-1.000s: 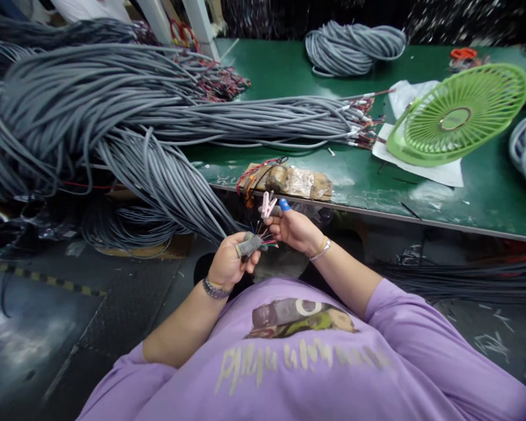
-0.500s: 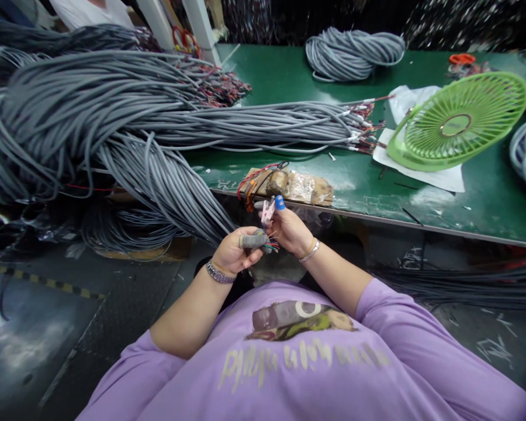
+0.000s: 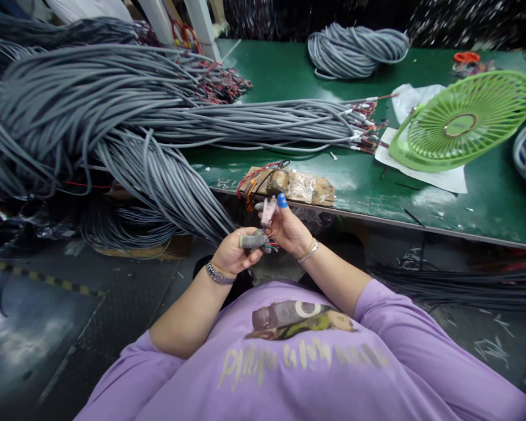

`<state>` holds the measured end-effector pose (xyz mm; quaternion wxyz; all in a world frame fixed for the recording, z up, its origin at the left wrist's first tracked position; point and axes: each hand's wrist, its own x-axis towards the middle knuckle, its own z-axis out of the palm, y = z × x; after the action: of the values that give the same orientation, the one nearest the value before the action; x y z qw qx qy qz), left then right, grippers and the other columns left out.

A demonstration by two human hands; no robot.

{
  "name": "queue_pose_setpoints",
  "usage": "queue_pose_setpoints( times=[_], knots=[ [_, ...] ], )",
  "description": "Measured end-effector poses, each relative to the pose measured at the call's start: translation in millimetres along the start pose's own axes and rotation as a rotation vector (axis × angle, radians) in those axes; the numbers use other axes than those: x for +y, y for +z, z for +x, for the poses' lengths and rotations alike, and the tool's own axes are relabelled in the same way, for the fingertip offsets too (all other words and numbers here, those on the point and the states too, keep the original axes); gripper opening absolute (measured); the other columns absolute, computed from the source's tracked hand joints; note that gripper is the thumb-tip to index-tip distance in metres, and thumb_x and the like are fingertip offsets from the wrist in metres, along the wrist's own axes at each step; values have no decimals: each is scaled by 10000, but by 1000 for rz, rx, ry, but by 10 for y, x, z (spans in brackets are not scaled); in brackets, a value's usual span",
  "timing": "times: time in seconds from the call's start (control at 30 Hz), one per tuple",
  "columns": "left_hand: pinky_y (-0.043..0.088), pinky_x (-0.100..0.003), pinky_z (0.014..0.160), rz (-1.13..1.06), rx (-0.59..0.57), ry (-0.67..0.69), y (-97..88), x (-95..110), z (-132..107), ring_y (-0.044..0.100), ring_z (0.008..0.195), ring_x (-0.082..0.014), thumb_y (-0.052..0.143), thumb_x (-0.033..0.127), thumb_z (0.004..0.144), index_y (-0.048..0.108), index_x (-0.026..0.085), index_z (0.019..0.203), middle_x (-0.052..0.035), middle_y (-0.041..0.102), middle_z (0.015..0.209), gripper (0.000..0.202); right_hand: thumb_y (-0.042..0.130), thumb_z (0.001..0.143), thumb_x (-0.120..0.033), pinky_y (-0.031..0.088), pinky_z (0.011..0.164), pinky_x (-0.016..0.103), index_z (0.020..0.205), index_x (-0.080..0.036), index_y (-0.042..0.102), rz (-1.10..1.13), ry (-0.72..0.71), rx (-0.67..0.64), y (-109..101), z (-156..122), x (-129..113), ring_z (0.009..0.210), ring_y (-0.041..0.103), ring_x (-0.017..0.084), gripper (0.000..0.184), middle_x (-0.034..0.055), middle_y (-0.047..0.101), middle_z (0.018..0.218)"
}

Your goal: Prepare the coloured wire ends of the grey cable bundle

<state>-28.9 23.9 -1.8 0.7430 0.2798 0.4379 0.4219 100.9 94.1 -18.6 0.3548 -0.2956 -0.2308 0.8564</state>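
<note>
My left hand point(image 3: 233, 252) is closed round the end of a grey cable, with a grey cover on its thumb. Thin coloured wires point(image 3: 270, 246) fan out from that end toward my other hand. My right hand point(image 3: 293, 233), a blue cover on one fingertip, is closed on a small pale pink tool point(image 3: 269, 211) whose exact kind I cannot make out. The two hands nearly meet in front of the bench edge. From the left, a thick bundle of grey cables point(image 3: 170, 181) slopes down behind my left hand.
On the green bench point(image 3: 272, 64) lie more grey cables point(image 3: 267, 123) with stripped ends, a coiled cable point(image 3: 357, 51) and a green fan point(image 3: 469, 120) on white paper. A wooden block point(image 3: 309, 186) with tape and wires sits at the front edge. Orange-handled scissors point(image 3: 466, 57) lie at back right.
The pale pink tool has turned slightly in my right hand, and its prongs look closer together. My left hand stays in place on the cable. The view has shifted a little.
</note>
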Motion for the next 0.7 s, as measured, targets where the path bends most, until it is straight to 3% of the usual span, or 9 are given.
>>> queue_pose_setpoints(
  times=[0.2, 0.4, 0.7],
  knots=[
    [189, -166, 260, 68, 62, 54, 32, -82, -133, 367, 230, -60, 830, 474, 549, 644, 132, 636, 0, 538, 377, 399, 504, 813, -738, 431, 528, 226, 875, -188, 640, -65, 45, -67, -16, -61, -27, 588, 508, 112, 570, 35, 650, 787],
    [231, -157, 287, 45, 207, 205, 147, -222, -174, 420, 283, -54, 777, 442, 669, 584, 146, 657, 13, 579, 451, 353, 660, 806, -528, 404, 502, 195, 796, -163, 641, -88, -75, -63, -23, -90, -19, 566, 463, 84, 366, 15, 619, 733],
    [241, -162, 285, 1, 223, 216, 204, -211, -142, 412, 277, -56, 797, 457, 617, 552, 156, 639, 24, 563, 436, 389, 547, 789, -733, 407, 493, 212, 771, -170, 628, -107, -114, -31, -47, -15, 59, 538, 457, 85, 569, 11, 590, 684]
  ],
)
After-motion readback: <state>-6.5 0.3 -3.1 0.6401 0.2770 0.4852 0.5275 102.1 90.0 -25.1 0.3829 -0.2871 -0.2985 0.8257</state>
